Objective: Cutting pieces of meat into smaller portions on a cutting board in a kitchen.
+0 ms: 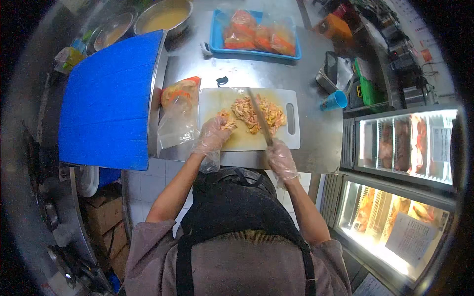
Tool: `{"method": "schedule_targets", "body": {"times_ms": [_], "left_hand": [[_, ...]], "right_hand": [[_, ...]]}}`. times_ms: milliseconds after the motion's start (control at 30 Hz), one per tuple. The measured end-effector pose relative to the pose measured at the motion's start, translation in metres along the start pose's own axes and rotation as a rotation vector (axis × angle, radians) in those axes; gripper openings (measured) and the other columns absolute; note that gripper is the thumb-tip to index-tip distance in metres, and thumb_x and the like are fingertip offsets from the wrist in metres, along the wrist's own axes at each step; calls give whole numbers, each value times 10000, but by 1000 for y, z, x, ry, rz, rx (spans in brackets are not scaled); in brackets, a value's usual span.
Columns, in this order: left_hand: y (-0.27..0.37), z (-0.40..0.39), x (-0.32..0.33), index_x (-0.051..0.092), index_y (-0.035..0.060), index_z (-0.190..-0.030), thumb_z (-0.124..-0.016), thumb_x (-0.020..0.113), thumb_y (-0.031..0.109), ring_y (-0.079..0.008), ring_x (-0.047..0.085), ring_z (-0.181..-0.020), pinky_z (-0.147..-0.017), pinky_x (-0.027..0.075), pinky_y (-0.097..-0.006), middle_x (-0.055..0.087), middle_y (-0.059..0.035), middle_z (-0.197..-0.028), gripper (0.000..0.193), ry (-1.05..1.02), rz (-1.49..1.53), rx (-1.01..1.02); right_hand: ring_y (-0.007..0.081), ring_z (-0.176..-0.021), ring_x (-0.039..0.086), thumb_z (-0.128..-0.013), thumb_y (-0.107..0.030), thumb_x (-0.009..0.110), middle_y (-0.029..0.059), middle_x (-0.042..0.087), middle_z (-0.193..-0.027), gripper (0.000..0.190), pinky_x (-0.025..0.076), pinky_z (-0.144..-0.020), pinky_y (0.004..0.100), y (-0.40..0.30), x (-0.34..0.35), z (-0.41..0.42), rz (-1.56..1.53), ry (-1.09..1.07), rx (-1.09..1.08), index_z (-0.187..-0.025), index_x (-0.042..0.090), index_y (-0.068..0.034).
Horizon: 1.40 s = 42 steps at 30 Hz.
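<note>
On the white cutting board [244,142] lies a pile of chopped pale meat [244,113], pinkish and yellowish, perhaps chicken. My right hand [281,159], in a clear plastic glove, grips a knife [259,114] at the board's front edge. Its blade points away from me and crosses above the pile, slightly blurred. My left hand [214,137], gloved the same way, rests at the board's left side with its fingers on a smaller clump of the meat [229,122]. Beside the board's left edge sits an opened clear plastic bag [179,114] with orange printing.
A blue tray [255,54] of bagged food stands at the back. A large blue panel [107,103] rises at left, near a metal bowl of cloudy liquid [164,18]. To the right are a blue cup [335,100] and lit glass-door fridges [403,148]. A black scrap [222,80] lies behind the board.
</note>
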<state>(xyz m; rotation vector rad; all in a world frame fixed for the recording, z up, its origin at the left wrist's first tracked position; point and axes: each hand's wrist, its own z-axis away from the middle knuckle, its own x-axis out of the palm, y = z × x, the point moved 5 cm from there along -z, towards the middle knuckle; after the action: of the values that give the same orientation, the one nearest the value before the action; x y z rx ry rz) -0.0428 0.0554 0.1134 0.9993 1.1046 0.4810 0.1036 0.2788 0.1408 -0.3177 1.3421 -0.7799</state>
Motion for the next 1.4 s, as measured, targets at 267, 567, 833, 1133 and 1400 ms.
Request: {"method": "schedule_targets", "body": {"times_ms": [267, 567, 833, 1133, 1400], "left_hand": [[-22, 14, -3, 689, 4, -899, -797, 689, 275, -259, 647, -766, -722, 492, -389, 677, -178, -812, 290, -15, 131, -256], [-26, 14, 3, 626, -1, -794, -795, 697, 291, -320, 602, -685, -660, 465, -425, 617, -197, -719, 300, 101, 32, -125], [-23, -15, 9, 649, 34, -903, -785, 705, 279, -347, 618, -857, -743, 477, -445, 622, -199, -839, 278, 15, -203, 220], [-3, -17, 1, 609, 23, -908, -730, 733, 286, -376, 599, -936, -820, 498, -439, 608, -213, -977, 341, 15, -519, 41], [-5, -12, 16, 627, 113, -1067, -850, 619, 272, -337, 613, -948, -838, 493, -457, 637, -153, -1027, 269, 165, -545, 452]], "right_hand": [[506, -982, 593, -854, 2, 440, 312, 526, -1103, 330, 493, -865, 541, -59, 41, -1, 224, -204, 134, -1182, 466, -19], [500, -984, 567, -828, 10, 454, 326, 535, -1047, 321, 458, -882, 527, -36, 39, -24, -18, -2, 158, -1146, 417, 38], [499, -1020, 570, -785, -9, 435, 335, 577, -1012, 363, 435, -906, 502, -36, 8, -11, -212, -100, 295, -1144, 403, 26], [325, -689, 644, -856, -145, 515, 240, 597, -891, 443, 507, -622, 442, -26, -13, 16, -187, -150, 329, -1243, 373, 19], [359, -728, 633, -884, -114, 500, 239, 589, -841, 374, 493, -668, 462, -43, -7, 13, -163, -159, 206, -1206, 382, 35]]}}
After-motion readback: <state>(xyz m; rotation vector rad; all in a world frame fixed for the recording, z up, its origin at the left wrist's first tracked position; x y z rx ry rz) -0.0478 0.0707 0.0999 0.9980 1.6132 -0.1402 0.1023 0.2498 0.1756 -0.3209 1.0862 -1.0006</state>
